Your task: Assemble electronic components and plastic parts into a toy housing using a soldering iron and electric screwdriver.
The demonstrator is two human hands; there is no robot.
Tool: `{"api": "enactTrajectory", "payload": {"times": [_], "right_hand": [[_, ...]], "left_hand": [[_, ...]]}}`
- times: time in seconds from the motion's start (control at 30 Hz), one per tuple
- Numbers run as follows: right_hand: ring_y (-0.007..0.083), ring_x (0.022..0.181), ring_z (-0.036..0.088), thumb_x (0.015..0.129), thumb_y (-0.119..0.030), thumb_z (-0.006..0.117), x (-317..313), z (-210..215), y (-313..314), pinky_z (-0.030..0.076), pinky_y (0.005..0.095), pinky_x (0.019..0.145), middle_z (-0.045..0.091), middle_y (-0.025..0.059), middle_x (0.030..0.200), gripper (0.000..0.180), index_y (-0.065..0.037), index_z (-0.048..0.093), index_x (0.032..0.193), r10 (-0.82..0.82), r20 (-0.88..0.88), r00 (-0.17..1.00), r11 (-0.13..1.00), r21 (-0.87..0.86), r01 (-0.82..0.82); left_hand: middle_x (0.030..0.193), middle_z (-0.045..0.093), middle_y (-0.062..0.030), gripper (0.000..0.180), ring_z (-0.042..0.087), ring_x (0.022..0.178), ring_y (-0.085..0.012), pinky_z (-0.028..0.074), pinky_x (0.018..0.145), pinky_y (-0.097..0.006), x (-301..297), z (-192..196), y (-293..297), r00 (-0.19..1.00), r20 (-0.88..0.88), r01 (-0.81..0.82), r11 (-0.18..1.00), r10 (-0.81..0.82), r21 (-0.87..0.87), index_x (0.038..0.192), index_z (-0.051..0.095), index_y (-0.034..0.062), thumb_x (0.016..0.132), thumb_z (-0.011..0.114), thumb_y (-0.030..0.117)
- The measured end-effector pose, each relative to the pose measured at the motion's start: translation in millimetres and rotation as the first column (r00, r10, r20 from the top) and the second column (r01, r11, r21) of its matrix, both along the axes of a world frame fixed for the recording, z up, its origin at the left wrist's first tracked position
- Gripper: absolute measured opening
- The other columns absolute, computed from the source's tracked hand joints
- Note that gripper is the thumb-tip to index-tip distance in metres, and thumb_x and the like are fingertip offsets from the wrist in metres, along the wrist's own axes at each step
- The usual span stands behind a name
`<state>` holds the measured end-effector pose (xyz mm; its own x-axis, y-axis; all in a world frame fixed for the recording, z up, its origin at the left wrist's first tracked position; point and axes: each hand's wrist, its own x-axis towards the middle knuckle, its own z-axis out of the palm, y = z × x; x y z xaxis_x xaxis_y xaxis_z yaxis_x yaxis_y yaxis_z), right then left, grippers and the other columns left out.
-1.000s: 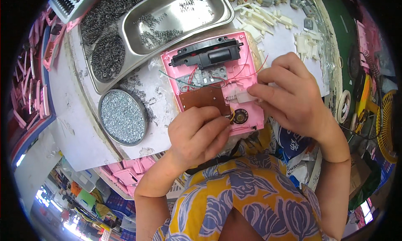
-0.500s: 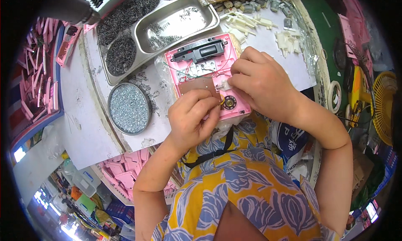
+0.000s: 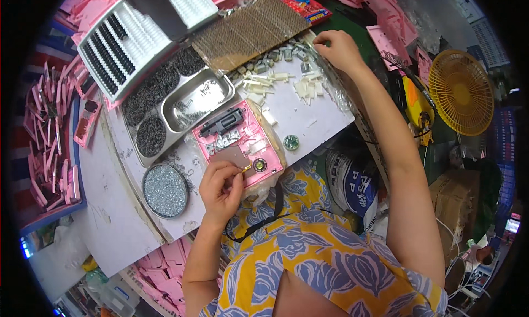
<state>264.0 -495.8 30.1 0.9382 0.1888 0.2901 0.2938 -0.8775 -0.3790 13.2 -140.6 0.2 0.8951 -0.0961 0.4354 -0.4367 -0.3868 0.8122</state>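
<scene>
Pinching a small brass part (image 3: 246, 167) in left hand (image 3: 220, 189) fingertips over pink casing (image 3: 242, 146); right hand (image 3: 340, 48) fingers curled together among small grey components (image 3: 281, 55).

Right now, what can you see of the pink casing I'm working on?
The pink casing looks like an open plastic shell lying flat on the white bench top, insides facing up. It holds a black block at its far end, thin wires, a brown board and a small round gold part near the front corner. The left hand pinches something small at its near edge.
</scene>
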Motion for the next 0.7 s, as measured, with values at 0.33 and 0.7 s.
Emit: {"api": "enactTrajectory", "payload": {"times": [0.33, 0.7], "right_hand": [[0.0341, 0.094, 0.065, 0.081, -0.028, 0.07, 33.7, -45.0, 31.9, 0.052, 0.0475, 0.081, 0.068, 0.0138, 0.09, 0.021, -0.01, 0.076, 0.091, 0.067, 0.228, 0.971, 0.99, -0.14, -0.036], [0.0311, 0.085, 0.062, 0.082, -0.023, 0.07, -44.9, 18.8, 32.1, 0.048, 0.0481, 0.076, 0.07, 0.0084, 0.083, 0.013, -0.01, 0.074, 0.085, 0.114, 0.248, 0.962, 0.987, 0.086, -0.139]], "left_hand": [[0.097, 0.065, -0.01, 0.013, 0.06, 0.071, -0.015, 0.049, 0.061, -0.026, -14.5, 19.3, 17.2, 1.0, -0.012, -0.008, 0.999, 0.007, -0.05, 0.096, 0.068, 0.0008, 0.084, 0.07, 0.001], [0.11, 0.061, -0.0083, 0.041, 0.06, 0.088, -0.016, 0.049, 0.075, -0.027, 2.3, 220.4, 48.4, 0.891, 0.438, 0.005, 0.968, -0.118, 0.25, 0.122, 0.06, 0.0019, 0.083, 0.073, 0.001]]}}
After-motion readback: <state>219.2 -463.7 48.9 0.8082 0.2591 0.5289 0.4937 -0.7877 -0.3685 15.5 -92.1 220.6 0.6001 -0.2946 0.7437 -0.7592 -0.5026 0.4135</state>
